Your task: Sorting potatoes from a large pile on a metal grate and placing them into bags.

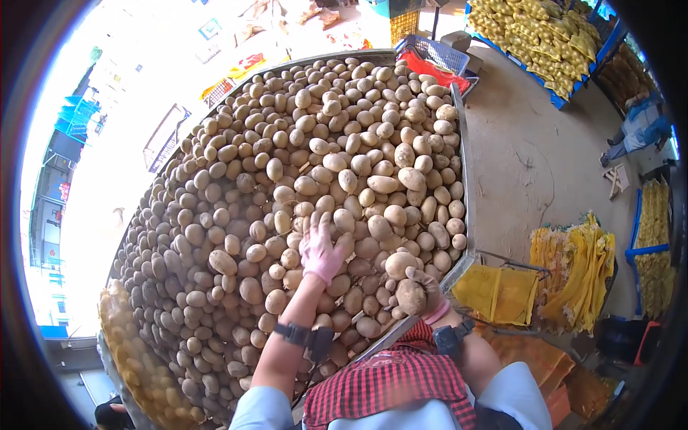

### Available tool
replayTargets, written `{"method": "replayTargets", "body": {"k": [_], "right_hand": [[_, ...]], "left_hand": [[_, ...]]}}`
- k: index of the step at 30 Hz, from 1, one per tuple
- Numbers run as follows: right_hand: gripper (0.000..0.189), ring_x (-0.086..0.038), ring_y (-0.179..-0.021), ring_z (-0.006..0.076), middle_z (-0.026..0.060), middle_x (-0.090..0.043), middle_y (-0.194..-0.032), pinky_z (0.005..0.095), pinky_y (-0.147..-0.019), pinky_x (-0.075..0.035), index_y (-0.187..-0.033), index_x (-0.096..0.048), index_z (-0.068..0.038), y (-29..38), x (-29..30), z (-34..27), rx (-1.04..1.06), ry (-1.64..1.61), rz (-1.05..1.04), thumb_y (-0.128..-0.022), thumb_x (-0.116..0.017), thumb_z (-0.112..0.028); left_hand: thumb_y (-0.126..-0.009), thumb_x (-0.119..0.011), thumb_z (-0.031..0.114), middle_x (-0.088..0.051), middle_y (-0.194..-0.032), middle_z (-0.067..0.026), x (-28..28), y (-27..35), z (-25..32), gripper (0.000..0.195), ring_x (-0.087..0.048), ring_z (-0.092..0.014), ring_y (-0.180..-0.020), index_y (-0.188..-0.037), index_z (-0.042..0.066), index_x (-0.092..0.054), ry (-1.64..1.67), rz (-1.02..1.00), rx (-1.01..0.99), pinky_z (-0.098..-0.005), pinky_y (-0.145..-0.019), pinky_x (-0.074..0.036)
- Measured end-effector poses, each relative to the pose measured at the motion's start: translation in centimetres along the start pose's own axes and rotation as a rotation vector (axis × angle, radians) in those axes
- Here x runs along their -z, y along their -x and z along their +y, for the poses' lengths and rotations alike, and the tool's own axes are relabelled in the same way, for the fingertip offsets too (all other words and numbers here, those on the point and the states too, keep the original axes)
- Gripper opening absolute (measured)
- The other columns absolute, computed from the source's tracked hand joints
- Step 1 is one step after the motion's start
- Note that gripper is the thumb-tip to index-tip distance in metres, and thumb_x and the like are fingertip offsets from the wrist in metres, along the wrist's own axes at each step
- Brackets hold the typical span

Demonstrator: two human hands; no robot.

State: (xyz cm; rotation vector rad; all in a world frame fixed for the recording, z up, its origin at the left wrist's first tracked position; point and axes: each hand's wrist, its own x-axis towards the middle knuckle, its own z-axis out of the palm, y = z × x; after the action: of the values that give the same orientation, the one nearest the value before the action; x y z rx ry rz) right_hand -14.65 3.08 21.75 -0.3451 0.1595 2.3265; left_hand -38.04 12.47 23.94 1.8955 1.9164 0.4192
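A wide heap of potatoes (306, 185), brown and dusty, fills a metal-edged sorting table (466, 183) before me. My left hand (323, 250), in a pinkish glove, lies flat over the middle of the heap with its thumb apart. It touches potatoes and grips none. At the near right edge, my right hand (431, 290), also gloved, is closed around a darker round potato (411, 296). A paler potato (400, 265) sits against its fingertips; whether it is gripped too cannot be told.
Yellow mesh sacks (578, 274) hang at the right, beside a yellow sack on a metal frame (494, 293). A filled mesh bag (140, 360) stands at the left edge. Far right are stacked full sacks (537, 43) and a person (639, 129). A blue-grey crate (435, 54) stands behind the table.
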Motion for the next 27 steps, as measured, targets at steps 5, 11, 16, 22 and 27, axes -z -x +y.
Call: {"method": "replayTargets", "body": {"k": [5,11,16,22,27], "right_hand": [[0.049,-0.067,-0.094,0.0332,0.0202,-0.055,-0.124,0.0449,-0.064,-0.062,-0.138,-0.041,-0.012,1.2,-1.6,1.0,0.287,0.016,0.053,-0.095,-0.057,-0.027],[0.05,-0.064,-0.104,0.0357,0.0206,-0.051,-0.131,0.0483,-0.069,-0.062,-0.141,-0.039,-0.017,3.9,-1.0,1.6,0.306,0.035,-0.017,-0.095,-0.058,-0.026],[0.052,-0.057,-0.116,0.0381,0.0186,-0.049,-0.138,0.0532,-0.08,-0.058,-0.142,-0.041,-0.021,6.9,1.7,2.1,0.335,-0.093,-0.01,-0.097,-0.053,-0.041],[0.058,-0.028,-0.14,0.0412,0.0202,-0.033,-0.149,0.0613,-0.093,-0.049,-0.145,-0.04,-0.021,9.0,2.1,3.4,0.374,-0.288,-0.205,-0.096,-0.048,-0.05],[0.062,-0.035,-0.136,0.0426,0.0206,-0.034,-0.148,0.0599,-0.088,-0.053,-0.145,-0.04,-0.02,9.9,2.6,4.3,0.408,-0.348,-0.266,-0.094,-0.052,-0.053]], "left_hand": [[-0.08,-0.067,0.046,-0.02,-0.158,-0.0114,-2.8,1.2,3.6,0.089,-0.017,-0.038,-0.145,-0.152,0.02,-0.023,-0.056,-0.176,-0.043,-0.06,-0.114,-0.016],[-0.074,-0.07,0.042,-0.035,-0.151,-0.0084,-2.4,11.3,4.8,0.073,-0.017,-0.036,-0.145,-0.14,0.02,-0.048,-0.31,-0.281,-0.283,-0.0628,-0.112,-0.018],[-0.074,-0.074,0.036,-0.043,-0.145,-0.0155,1.9,15.3,0.9,0.055,-0.032,-0.04,-0.138,-0.123,0.014,-0.061,-0.128,-0.014,-0.292,-0.0556,-0.11,-0.029],[-0.084,-0.062,0.044,-0.024,-0.154,-0.0242,3.4,18.3,-4.7,0.073,-0.021,-0.044,-0.142,-0.145,0.013,-0.039,-0.317,0.17,0.228,-0.056,-0.114,-0.02],[-0.084,-0.06,0.051,-0.026,-0.156,-0.0122,3.1,13.9,-3.1,0.061,-0.024,-0.048,-0.137,-0.13,0.01,-0.054,-0.347,0.151,0.33,-0.0518,-0.112,-0.029]]}}
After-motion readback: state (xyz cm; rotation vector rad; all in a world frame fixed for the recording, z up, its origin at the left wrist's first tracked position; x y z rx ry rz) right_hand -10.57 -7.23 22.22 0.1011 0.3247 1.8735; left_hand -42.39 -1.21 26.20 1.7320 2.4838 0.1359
